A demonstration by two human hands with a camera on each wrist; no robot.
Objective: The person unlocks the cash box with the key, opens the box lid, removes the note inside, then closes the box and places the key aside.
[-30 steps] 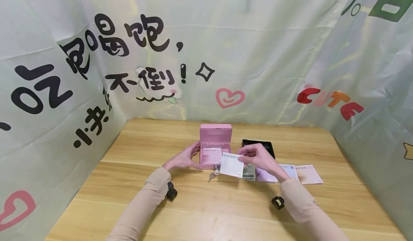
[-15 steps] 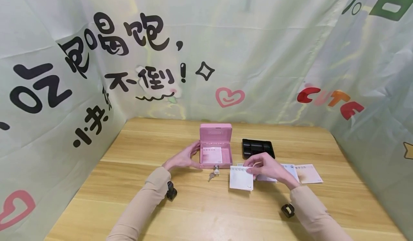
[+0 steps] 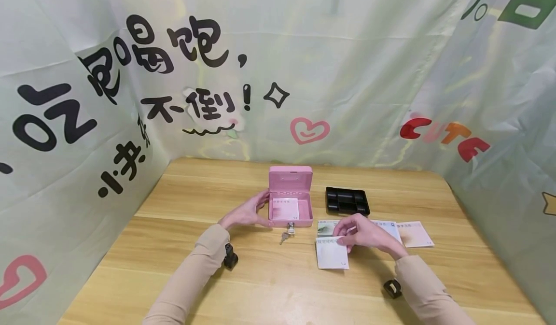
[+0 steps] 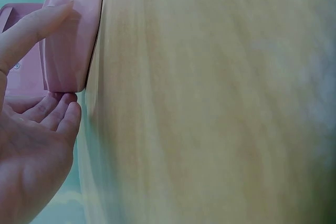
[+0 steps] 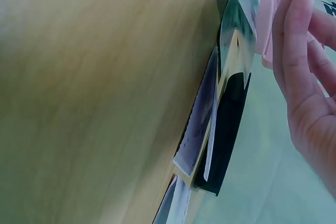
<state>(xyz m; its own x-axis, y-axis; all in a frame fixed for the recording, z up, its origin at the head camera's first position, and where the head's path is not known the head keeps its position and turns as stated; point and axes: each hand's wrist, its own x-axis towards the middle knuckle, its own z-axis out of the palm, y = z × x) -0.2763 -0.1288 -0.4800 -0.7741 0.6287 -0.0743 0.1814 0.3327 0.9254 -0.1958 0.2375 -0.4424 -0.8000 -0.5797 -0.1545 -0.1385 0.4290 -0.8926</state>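
Shifted right and nearer since a second ago: white note stack (image 3: 332, 254), carried by the right hand (image 3: 364, 233) from the pink cash box (image 3: 308, 214)'s near-right corner to the near side of the note row. Right grip: thumb and fingers pinched together on the stack's far-right corner, so the stack extends near-left of the grip, its far edge running left-right, roughly parallel to the box front. Green note (image 3: 325, 228) just beyond that edge; blue note (image 3: 388, 228) and pink note (image 3: 416, 234) off to the right. Box sits far-left of the stack, well apart, lid up, with a pinkish note (image 3: 285, 209) inside. Left hand (image 3: 246, 213) is the nearer one to the box: loose wide C, thumb on front wall, fingertips at left side. Right wrist view crops the pinch; can't tell whether the stack touches the bench (image 3: 278, 286).
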